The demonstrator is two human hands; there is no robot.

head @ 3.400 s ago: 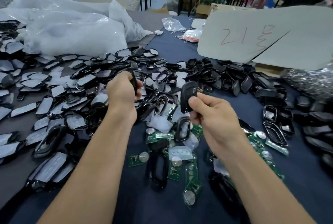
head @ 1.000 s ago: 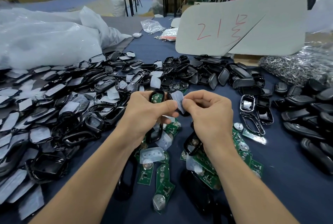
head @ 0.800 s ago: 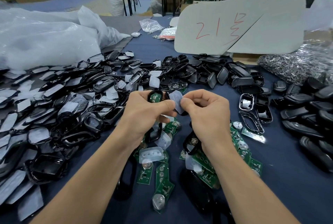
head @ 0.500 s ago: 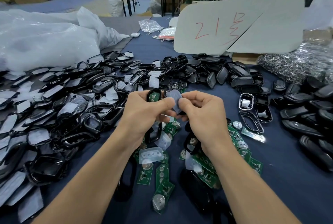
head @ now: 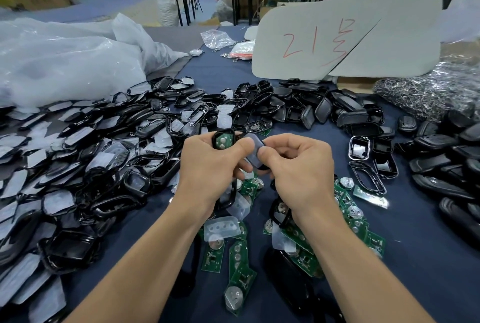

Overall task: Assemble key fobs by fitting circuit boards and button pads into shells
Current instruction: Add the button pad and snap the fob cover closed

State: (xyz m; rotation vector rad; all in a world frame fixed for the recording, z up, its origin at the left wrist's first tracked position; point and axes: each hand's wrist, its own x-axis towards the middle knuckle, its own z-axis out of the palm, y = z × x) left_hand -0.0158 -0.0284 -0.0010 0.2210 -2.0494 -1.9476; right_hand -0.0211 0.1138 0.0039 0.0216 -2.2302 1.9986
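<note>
Two bare hands are held close together above the dark blue cloth-covered table (head: 420, 252), at the centre of the view.

Left hand (head: 207, 169): the fingers are curled round a black oval plastic shell (head: 225, 130), which is held upright with its open side facing the camera. A green circuit board with round silver contacts (head: 223, 140) is seated inside this shell.

Right hand (head: 298, 166): thumb and forefinger pinch a translucent grey rubber button pad (head: 253, 149). The pad is tilted and sits just to the right of the shell. The left thumb tip touches the pad's left edge. A dark edge shows under the pad's lower end; it cannot be told what this part is.

Surrounding parts:
- Loose green circuit boards (head: 237, 255) lie scattered on the cloth below both wrists, with a clear three-dimple pad (head: 222, 226) resting on them.
- A heap of black shell frames (head: 117, 146), many with pale inserts, covers the left side.
- Closed black shell backs (head: 324, 112) lie beyond the hands and to the right.
- A white card with red markings (head: 350, 36) stands behind the heaps.
- Clear plastic bags (head: 65, 68) lie at the far left.
- A bag of metal key rings (head: 436, 91) lies at the right.
</note>
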